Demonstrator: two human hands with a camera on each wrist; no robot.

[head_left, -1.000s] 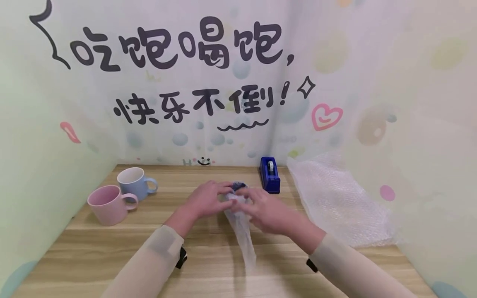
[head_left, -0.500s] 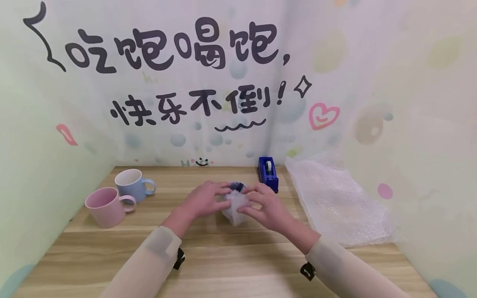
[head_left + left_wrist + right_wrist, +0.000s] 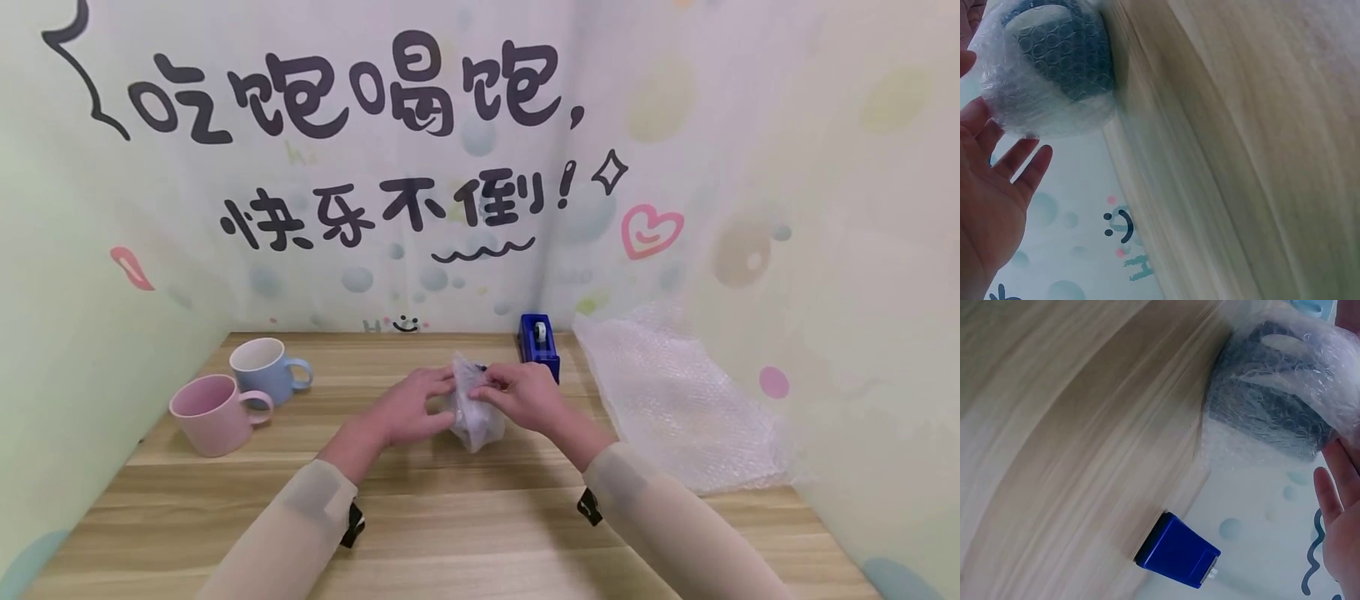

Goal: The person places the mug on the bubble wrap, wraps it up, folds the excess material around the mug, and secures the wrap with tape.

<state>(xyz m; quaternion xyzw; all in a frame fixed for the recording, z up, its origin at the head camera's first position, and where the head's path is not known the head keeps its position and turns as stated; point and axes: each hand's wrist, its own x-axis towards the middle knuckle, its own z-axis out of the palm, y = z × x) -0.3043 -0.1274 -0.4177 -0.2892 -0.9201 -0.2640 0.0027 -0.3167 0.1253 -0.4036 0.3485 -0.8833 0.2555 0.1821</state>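
A dark blue cup [image 3: 1069, 53] with a white band stands on the table, swathed in bubble wrap [image 3: 474, 427]. In the head view the wrap hides nearly all of it, and one corner of the sheet sticks up over the top. My right hand [image 3: 528, 396] pinches the wrap at the top between thumb and fingers. On the other side my left hand [image 3: 408, 408] lies against the wrapped cup, fingers loosely extended, some touching the wrap. The right wrist view shows the fingers of my right hand [image 3: 1342, 506] by the cup's top end.
To the left stand a pink mug [image 3: 213, 421] and a light blue mug [image 3: 262, 375]. A blue tape dispenser [image 3: 538, 346] is just behind my right hand. A bubble wrap sheet [image 3: 682, 408] lies at the right against the wall.
The long loose end of wrap that hung toward me has been folded up over the cup. My right hand has moved in to its top; the left hand stays beside it.
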